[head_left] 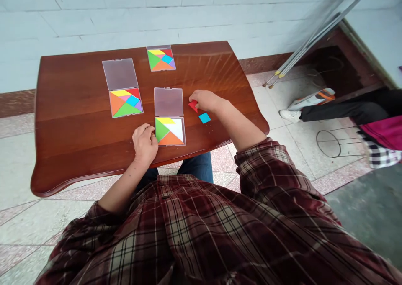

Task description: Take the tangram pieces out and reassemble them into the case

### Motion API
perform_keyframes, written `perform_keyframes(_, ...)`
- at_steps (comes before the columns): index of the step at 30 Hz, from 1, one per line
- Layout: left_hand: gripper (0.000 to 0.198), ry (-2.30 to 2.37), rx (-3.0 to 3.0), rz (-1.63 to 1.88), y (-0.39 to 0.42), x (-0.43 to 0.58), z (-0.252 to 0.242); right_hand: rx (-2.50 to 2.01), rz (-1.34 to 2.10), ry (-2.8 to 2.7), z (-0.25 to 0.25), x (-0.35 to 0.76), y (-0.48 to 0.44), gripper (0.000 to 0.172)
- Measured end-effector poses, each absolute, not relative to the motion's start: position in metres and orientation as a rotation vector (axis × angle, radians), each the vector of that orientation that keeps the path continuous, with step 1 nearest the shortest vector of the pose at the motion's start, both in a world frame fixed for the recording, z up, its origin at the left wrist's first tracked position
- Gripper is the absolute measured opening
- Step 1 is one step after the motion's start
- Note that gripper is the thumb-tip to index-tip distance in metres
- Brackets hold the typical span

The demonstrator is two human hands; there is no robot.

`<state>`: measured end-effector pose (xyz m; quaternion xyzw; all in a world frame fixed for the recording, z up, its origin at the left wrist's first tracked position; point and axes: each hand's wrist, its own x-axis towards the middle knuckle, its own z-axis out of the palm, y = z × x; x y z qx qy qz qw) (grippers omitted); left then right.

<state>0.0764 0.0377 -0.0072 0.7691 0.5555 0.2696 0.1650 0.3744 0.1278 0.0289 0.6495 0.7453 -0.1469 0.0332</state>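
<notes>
My right hand (203, 101) pinches a red triangle tangram piece (193, 105) on the table, right of the open tangram case. Just below it lies a loose blue square piece (204, 117). The clear-lidded case (184, 130) holds a yellow parallelogram (165, 120), a green triangle (161, 129) and an orange triangle (171, 139); white base shows at its right side. My left hand (145, 143) is at the left edge of this case, fingers curled with thumb and forefinger against it. The case's lid (168, 102) lies folded back on the table.
The brown wooden table (72, 109) also bears two filled tangram cases, one at the left (126, 103) and one at the back (161, 59). Crutches (309, 46) lean against the wall at right. Another person's leg (329, 111) and a wire-framed stool (328, 144) are beyond the table.
</notes>
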Motion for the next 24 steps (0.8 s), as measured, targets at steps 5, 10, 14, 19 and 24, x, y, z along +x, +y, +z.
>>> perform_keyframes(5, 0.027, 1.586, 2.198, 0.779, 0.038, 0.077, -0.008, 2.064, -0.545, 2.163, 0.034, 0.386, 0.13, 0.023)
perform_keyframes(10, 0.026, 1.595, 2.185, 0.79, 0.038, 0.078, -0.009, 2.15, -0.668, 2.168, 0.034, 0.394, 0.122, 0.038)
perform_keyframes(14, 0.026, 1.585, 2.173, 0.795, 0.039, 0.078, -0.01, 2.106, -0.704, 2.225, 0.031, 0.398, 0.121, 0.055)
perform_keyframes(19, 0.026, 1.573, 2.185, 0.792, 0.04, 0.078, -0.009, 2.092, -0.681, 2.216, 0.03, 0.396, 0.125, 0.06)
perform_keyframes(24, 0.026, 1.581, 2.176, 0.793, 0.04, 0.078, -0.009, 2.069, -0.789, 2.172, 0.034, 0.392, 0.12, 0.058)
